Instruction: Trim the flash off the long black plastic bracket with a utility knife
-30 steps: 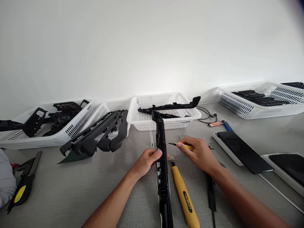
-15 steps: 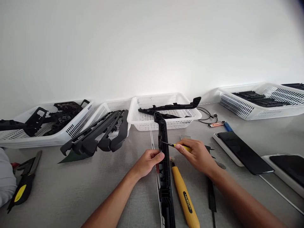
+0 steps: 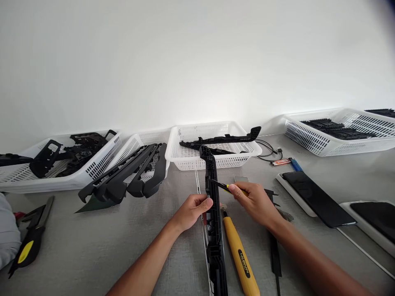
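Had the long black plastic strip (image 3: 212, 222) upright in view, running from the bottom edge to just in front of the middle white basket (image 3: 185, 164). Kept the left hand (image 3: 193, 211) closed around the strip's left side, thumb over the ribbed face. Held a slim yellow-handled knife (image 3: 222, 186) in the right hand (image 3: 257, 203), fingers curled in narrow, blade slanting in from the right.

Just shifted the tip a touch toward the strip's far end, and turned the blade to show darker and broader. Meant a slightly different spot under the blade, with barely any change in the left-hand grip. Probably had the tip touching the strip, but couldn't swear to it at that size.

Left a fat yellow tool (image 3: 236, 246) lying just right of the strip on the grey tabletop (image 3: 92, 246). Had more black parts (image 3: 236, 139) lying across the middle basket, plus curved dark pieces (image 3: 159, 168) leaning over the basket to its left. Parked a dark phone (image 3: 317, 197) over on the right, on a white block (image 3: 299, 197), well apart from the blade.
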### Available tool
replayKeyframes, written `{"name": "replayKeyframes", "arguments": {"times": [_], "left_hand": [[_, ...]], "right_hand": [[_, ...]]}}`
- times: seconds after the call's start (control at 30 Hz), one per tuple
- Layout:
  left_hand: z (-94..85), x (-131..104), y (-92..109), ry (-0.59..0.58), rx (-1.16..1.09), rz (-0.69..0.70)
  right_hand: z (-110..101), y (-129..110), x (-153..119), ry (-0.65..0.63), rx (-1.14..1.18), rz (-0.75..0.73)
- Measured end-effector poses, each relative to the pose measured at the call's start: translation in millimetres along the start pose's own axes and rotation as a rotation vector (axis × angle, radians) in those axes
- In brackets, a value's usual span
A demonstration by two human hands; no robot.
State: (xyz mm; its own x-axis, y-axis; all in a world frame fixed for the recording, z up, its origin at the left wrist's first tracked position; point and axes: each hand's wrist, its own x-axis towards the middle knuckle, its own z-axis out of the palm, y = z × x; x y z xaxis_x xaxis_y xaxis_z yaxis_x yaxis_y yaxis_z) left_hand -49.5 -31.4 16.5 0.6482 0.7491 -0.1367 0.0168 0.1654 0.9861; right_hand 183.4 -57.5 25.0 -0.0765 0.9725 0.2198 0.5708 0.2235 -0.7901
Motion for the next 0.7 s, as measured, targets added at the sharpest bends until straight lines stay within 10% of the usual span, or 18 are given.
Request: {"name": "replayKeyframes", "arguments": {"times": [0.7], "left_hand": [[0.7, -0.4, 3.1, 0.030, 0.018, 0.014]], "right_hand": [[0.5, 0.5, 0.8, 0.090, -0.097, 0.040]]}}
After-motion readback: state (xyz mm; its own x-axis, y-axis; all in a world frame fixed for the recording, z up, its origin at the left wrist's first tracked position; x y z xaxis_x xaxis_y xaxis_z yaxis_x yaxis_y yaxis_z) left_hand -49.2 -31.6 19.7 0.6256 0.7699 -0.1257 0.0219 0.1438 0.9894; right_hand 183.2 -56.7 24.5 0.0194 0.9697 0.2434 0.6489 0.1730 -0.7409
